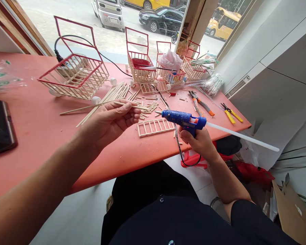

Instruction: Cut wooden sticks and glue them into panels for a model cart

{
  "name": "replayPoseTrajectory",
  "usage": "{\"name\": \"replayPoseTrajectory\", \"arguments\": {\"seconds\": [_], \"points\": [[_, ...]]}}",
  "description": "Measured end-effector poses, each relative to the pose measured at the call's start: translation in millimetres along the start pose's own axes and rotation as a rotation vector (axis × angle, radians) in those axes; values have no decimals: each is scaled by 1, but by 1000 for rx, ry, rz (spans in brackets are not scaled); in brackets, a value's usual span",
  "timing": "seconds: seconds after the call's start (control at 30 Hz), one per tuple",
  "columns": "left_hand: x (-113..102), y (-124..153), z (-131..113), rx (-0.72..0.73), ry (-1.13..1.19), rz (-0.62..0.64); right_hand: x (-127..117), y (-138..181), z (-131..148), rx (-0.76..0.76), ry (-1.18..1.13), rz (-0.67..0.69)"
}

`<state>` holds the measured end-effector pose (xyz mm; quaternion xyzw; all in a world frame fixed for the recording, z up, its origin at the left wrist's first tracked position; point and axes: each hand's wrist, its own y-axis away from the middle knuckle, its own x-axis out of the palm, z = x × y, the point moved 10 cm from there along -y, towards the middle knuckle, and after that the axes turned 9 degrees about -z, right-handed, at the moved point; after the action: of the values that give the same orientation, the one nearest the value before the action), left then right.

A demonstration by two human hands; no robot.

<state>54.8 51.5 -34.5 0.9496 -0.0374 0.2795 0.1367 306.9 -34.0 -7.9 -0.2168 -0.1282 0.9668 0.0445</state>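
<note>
Between the thumb and fingers of my left hand point(112, 117) is a thin wooden stick point(131, 105), its free end pointing right. My right hand point(200, 141) grips a blue hot glue gun point(180, 118) by its handle, with the nozzle facing the stick's end, a small gap apart. A long white glue stick point(242, 136) juts from the gun's rear. Below the nozzle, a ladder-like wooden frame point(155, 128) lies flat on the pink table point(104, 163). Loose long sticks point(112, 93) and short cut pieces point(150, 108) are scattered behind my left hand.
Several small stick-built carts with red edges, such as this cart point(76, 73), line the back. Pliers point(200, 103) and yellow-handled cutters point(231, 113) lie right. A phone point(1, 127) rests at left. The gun's black cord point(177, 144) loops over the table edge.
</note>
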Motion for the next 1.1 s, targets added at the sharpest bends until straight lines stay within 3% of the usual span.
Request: {"name": "replayPoseTrajectory", "arguments": {"seconds": [0.1, 0.2, 0.4, 0.57, 0.7, 0.77, 0.87, 0.93, 1.0, 1.1], "points": [[4, 2, 2, 16, -59, 66, -3, -4, 3, -15, -18, -41], [6, 4, 3, 73, -101, 92, 3, -4, 12, -43, -86, 5], [-2, 1, -1, 86, -96, -2, 18, 4, 17, -51, -44, 144], [-4, -2, -1, 30, -43, -4, 4, -3, 2, -10, 55, 41], [1, 1, 2, 70, -100, 63, -6, -6, -1, -8, -41, -68], [1, 1, 3, 107, -122, 76, -2, -4, 4, -28, -121, -28], [-3, -1, 1, 144, -106, 54, 9, 3, 20, -100, -155, 137], [-8, -3, -3, 149, -80, 22, 17, 10, 26, -120, -84, 270], [-10, -3, -7, 137, -45, -1, 16, 13, 24, -118, 48, 320], [-9, -1, -13, 121, 6, -13, -14, 6, 14, -157, 268, 148]]}}
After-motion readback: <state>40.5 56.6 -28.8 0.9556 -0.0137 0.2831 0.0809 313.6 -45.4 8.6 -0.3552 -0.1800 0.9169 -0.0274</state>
